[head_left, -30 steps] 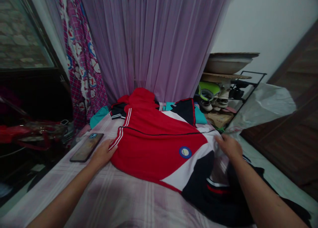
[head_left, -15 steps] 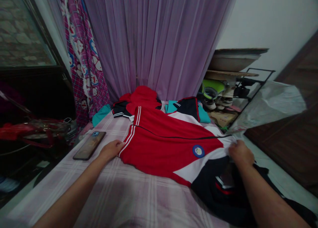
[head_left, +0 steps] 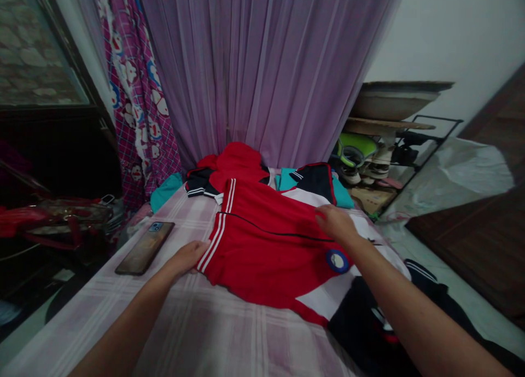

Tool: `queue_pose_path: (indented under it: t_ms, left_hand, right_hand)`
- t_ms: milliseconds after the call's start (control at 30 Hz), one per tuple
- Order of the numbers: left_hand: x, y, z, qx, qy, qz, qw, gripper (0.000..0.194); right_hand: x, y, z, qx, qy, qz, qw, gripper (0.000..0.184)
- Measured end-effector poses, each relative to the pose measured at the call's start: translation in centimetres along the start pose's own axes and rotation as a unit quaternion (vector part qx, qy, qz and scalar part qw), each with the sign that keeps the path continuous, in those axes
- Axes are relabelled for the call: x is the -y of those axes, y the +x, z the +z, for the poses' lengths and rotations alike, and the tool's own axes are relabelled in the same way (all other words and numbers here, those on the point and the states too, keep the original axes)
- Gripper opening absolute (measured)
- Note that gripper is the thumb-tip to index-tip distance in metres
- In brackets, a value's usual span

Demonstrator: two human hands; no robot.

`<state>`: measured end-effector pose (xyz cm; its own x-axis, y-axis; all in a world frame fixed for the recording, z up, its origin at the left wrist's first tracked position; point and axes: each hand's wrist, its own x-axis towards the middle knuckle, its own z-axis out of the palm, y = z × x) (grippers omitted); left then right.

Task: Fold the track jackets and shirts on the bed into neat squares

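A red, white and navy zip jacket [head_left: 262, 262] lies spread on the bed, its striped hem to the left and a round blue badge [head_left: 337, 261] on the chest. At the near corner of the hem, my left hand [head_left: 191, 256] pinches the fabric. My right hand [head_left: 337, 224] is over the chest by the dark zip, fingers stretched toward the far side and holding nothing that I can see. Beneath my right forearm, the navy sleeve [head_left: 361, 317] is bunched and partly hidden.
A phone [head_left: 145, 248] lies on the plaid bedsheet [head_left: 192, 317] at left. Behind the jacket are red-and-navy clothes [head_left: 235, 166] and a folded navy-and-teal pile [head_left: 315, 181]. Purple curtains [head_left: 262, 65] hang at the back; a shoe rack [head_left: 435, 147] stands right.
My right hand has let go of the jacket's collar end and moved left and away from me over the chest. My left hand stays at the hem. The view has shifted slightly.
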<state>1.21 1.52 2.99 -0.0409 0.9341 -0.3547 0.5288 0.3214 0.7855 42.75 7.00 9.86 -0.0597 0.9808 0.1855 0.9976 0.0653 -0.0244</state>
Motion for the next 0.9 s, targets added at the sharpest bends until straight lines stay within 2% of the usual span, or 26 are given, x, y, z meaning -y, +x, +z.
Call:
queue_pose_path:
  t_ms: [67,133,267,367,433,567,633,733,833,900]
  left_hand:
    - [0.6,0.2,-0.1,0.042,-0.078,-0.011,0.996,0.059]
    - [1.2,0.5,-0.1,0.067,-0.107,-0.014,0.992,0.057]
    - [2.1,1.3,0.0,0.061,-0.068,0.014,0.996,0.045]
    - [2.5,1.6,0.3,0.044,-0.021,0.031,0.998,0.036]
    - [2.7,1.6,0.8,0.051,-0.042,0.022,0.998,0.029]
    - [2.8,0.8,1.8,0.097,-0.136,0.022,0.986,0.025]
    - [2.6,0.0,1.3,0.099,-0.141,0.033,0.984,0.024]
    - [2.7,-1.4,-1.2,0.033,-0.088,0.055,0.994,0.023]
    - [3.3,-2.0,-4.4,-0.061,0.010,0.068,0.996,0.024]
    - [3.8,-1.7,-5.8,-0.095,0.082,0.052,0.991,0.025]
  right_hand:
    - [4.8,2.7,-0.3,0.006,0.023,-0.052,0.998,0.037]
    - [9.5,5.6,-0.3,0.012,0.042,-0.086,0.995,0.036]
    - [17.7,12.2,0.7,-0.007,0.077,-0.152,0.985,0.047]
    - [21.8,16.7,2.0,0.016,0.073,-0.174,0.982,0.065]
    - [23.2,19.1,3.0,0.055,0.049,-0.163,0.984,0.069]
    - [22.6,22.1,3.9,0.096,0.023,-0.133,0.986,0.034]
    - [21.6,23.1,3.5,0.061,0.037,-0.098,0.993,0.029]
    - [21.1,24.5,2.5,-0.060,0.104,-0.046,0.992,0.029]
    - [23.0,25.3,3.0,-0.153,0.171,-0.076,0.970,0.026]
    - [24.9,25.3,4.8,-0.155,0.194,-0.095,0.964,0.025]
